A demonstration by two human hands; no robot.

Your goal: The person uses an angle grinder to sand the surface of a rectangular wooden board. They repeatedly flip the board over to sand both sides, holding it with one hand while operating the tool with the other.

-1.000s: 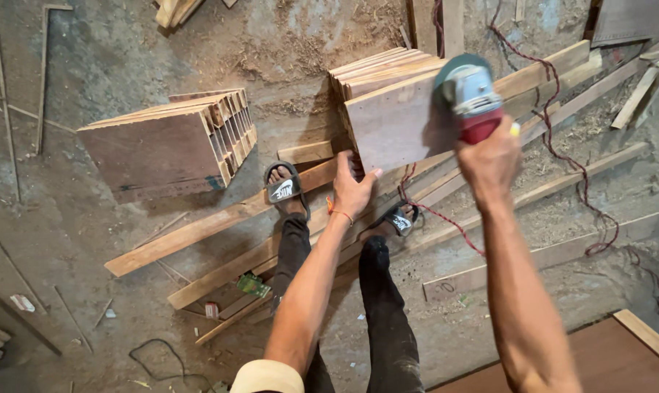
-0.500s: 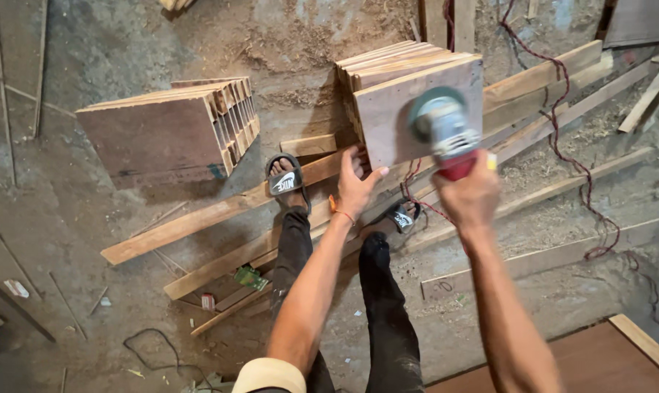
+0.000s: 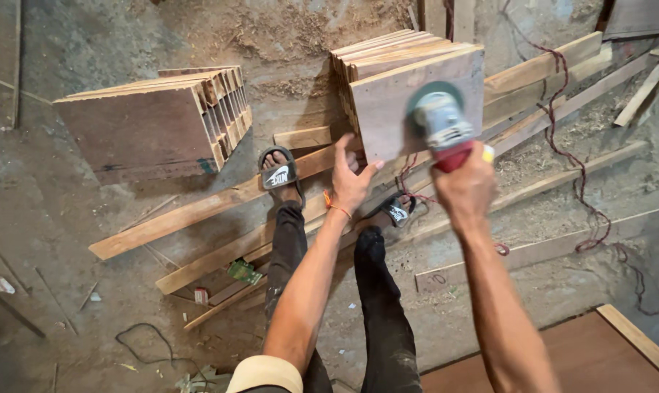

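Head view: the right hand (image 3: 464, 188) grips the red body of the grinder (image 3: 440, 125), fingers wrapped fully round it, its disc against the top board (image 3: 395, 109) of an upright stack resting on planks (image 3: 198, 215). The left hand (image 3: 351, 178), fingers spread, steadies the board's lower corner. The board looks stiff and light (likely plywood); hold it by its edges. The grinder looks heavy; hold the body, clear of the disc.

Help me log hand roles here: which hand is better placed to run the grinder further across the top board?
Right. The right hand already grips the red grinder, whose head rests on the top board. The left hand is open, braced at that board's lower edge.
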